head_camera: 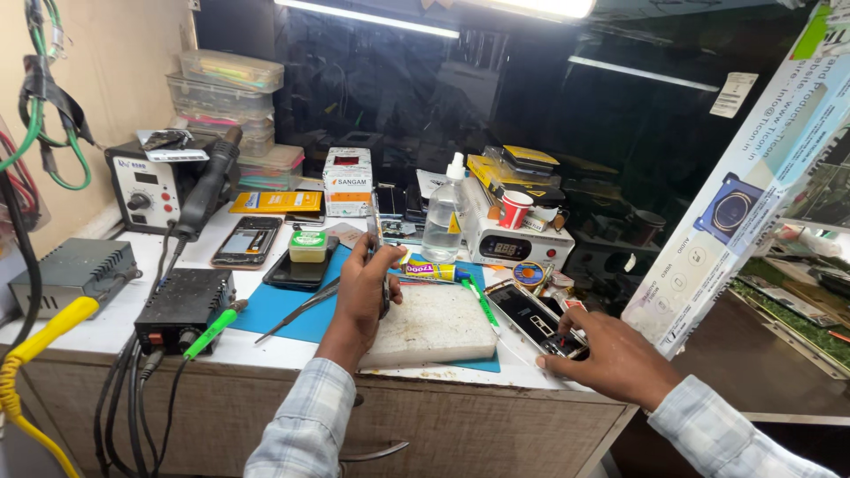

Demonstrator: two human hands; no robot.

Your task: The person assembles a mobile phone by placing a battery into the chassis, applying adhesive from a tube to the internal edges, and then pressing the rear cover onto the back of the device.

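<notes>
- Left hand [363,288] grasps a thin phone part [375,237] upright, above the white work slab [434,326].
- Right hand [611,354] presses fingertips on an opened phone [536,319], right of the slab.
- Judgement: steady the opened phone; keep the part clear of the tweezers [297,312] lying to the left.

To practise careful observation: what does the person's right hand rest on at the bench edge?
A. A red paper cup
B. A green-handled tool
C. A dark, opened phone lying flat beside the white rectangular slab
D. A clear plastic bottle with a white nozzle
C: the right hand has its fingertips on the dark, opened phone lying just right of the white rectangular slab, far from the bottle and cup.
</notes>
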